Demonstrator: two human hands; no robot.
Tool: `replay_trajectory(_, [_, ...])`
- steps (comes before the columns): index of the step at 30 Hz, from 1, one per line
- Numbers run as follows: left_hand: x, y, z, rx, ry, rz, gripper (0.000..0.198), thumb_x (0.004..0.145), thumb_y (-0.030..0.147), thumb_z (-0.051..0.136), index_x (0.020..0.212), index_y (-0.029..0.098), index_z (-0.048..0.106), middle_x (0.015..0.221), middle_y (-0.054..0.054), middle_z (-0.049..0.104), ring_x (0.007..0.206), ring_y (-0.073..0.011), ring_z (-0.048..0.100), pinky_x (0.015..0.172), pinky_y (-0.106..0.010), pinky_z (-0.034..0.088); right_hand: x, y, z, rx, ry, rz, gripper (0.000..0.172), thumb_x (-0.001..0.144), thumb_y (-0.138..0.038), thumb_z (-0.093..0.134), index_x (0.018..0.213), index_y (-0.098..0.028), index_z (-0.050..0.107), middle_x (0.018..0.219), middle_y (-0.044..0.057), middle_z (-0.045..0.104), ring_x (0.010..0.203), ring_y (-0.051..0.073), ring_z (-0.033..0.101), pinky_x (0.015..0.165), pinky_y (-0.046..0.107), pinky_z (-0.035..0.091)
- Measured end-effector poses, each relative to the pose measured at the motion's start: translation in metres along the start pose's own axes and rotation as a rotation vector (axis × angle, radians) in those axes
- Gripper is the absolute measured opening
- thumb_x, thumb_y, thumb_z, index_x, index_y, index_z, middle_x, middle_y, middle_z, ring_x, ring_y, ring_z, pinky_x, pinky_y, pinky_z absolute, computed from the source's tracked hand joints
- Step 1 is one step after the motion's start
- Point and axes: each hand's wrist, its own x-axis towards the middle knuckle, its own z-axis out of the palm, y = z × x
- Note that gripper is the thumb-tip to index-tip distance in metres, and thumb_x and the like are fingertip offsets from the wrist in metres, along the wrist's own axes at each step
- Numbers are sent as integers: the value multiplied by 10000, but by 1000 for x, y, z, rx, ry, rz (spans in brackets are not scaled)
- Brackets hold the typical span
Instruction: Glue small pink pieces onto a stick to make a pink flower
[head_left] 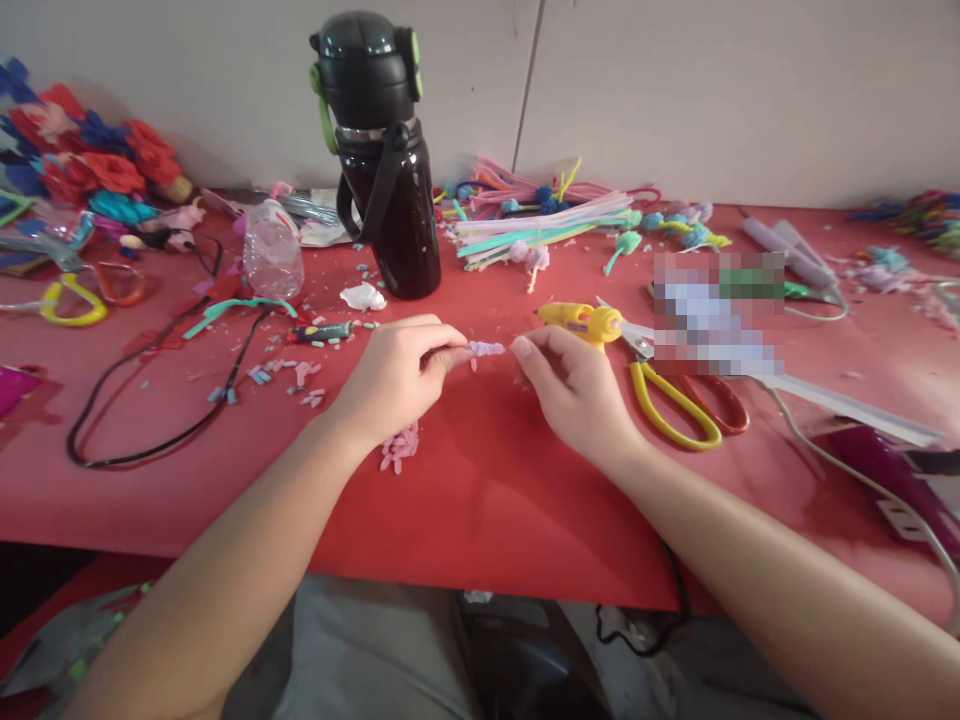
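Note:
Between thumb and forefinger, my left hand [409, 372] pinches a small lilac fuzzy piece [486, 349] that points to the right. My right hand [581, 395] is closed in a pinch just off the tip of that piece; anything between its fingertips is too small to make out. Below my left hand, a little heap of cut pink bits [400, 450] lies on the red table [480, 500]. Beyond my right hand is a yellow glue gun [577, 318], partly hidden by the fingers. Scissors [675, 405] with yellow and red handles lie beside it.
A black bottle [397, 200] stands at the back, near bundled pastel pipe cleaners [547, 230]. On the left are a clear plastic bottle [274, 250], a black cord [112, 462] and more scissors [73, 300]. To the right lie a purple tool [889, 475] and a white cable [847, 460].

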Motion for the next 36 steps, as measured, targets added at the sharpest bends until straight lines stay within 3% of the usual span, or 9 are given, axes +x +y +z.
replay_trajectory(7, [-1, -1, 0, 13, -4, -8, 181, 957, 247, 630, 851, 175, 758, 815, -45, 718, 698, -146, 606, 630, -260, 434, -1, 2, 3, 66, -26, 17, 259, 909, -457, 712, 873, -204, 675, 837, 47, 723, 739, 174, 661, 664, 316, 535])
replay_trajectory(25, [-1, 0, -1, 10, -17, 14, 155, 936, 218, 651, 859, 177, 780, 791, -44, 706, 672, -140, 590, 641, -256, 455, 0, 2, 2, 34, -29, 11, 202, 908, -392, 702, 836, -206, 669, 782, 31, 703, 695, 163, 640, 658, 319, 537])
replay_trajectory(36, [0, 0, -3, 23, 5, 17, 169, 937, 227, 656, 839, 184, 787, 817, -45, 727, 702, -147, 622, 662, -255, 470, -2, 1, 4, 110, -30, 48, 227, 883, -411, 727, 935, -190, 719, 878, 73, 769, 787, 206, 735, 707, 348, 615])
